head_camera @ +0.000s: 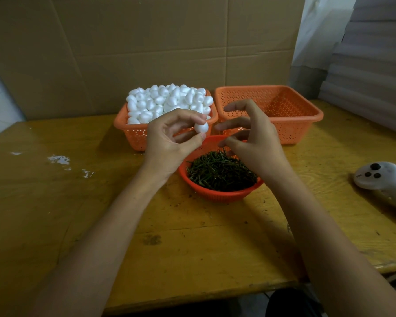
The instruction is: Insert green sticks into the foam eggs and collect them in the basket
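My left hand pinches one white foam egg between thumb and fingertips, above the far rim of a round orange bowl heaped with short green sticks. My right hand hovers just right of the egg, thumb and forefinger pinching a green stick over the pile, the other fingers spread. Behind my left hand an orange basket is piled high with foam eggs. To its right stands a second orange basket, with nothing visible inside.
A yellow wooden table carries everything; white foam crumbs lie at its left. A white handheld controller rests near the right edge. A cardboard wall stands close behind the baskets.
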`<state>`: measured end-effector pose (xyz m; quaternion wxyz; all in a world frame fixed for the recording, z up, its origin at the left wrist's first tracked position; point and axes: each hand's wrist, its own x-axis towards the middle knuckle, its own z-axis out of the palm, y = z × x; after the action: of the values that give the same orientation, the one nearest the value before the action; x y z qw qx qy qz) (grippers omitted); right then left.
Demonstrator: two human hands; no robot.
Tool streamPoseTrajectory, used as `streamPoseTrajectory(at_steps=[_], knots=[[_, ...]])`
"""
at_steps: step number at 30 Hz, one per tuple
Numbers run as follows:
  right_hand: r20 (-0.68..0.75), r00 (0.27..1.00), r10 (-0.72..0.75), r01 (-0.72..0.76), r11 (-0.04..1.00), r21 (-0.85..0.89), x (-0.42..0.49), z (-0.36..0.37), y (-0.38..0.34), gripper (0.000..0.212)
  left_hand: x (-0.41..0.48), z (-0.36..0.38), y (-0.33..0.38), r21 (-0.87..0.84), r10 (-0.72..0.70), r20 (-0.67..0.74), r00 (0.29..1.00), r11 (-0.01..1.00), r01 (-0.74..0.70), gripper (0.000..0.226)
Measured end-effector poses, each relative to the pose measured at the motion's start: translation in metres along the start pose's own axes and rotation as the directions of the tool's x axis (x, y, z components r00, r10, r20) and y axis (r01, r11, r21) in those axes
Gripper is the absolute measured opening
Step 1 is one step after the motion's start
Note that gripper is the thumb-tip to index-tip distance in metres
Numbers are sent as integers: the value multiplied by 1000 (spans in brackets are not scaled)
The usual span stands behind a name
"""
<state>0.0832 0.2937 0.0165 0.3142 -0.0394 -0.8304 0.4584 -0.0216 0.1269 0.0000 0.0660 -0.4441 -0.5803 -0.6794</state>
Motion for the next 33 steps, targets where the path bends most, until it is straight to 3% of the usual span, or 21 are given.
streamPoseTrajectory(at_steps=[26,29,33], knots=[[5,1000,-18,18,998,-59,-1,0,-2,50,1,-1,2,-32,-101,-59,993,994,100,27],[61,998,-33,42,988,-147,0,1,-1,41,1,-1,1,-9,-95,-63,994,996,94,27],[263,965,-16,102,944,-315,-1,4,0,22,1,-1,0,-21,-97,-65,993,995,96,29]])
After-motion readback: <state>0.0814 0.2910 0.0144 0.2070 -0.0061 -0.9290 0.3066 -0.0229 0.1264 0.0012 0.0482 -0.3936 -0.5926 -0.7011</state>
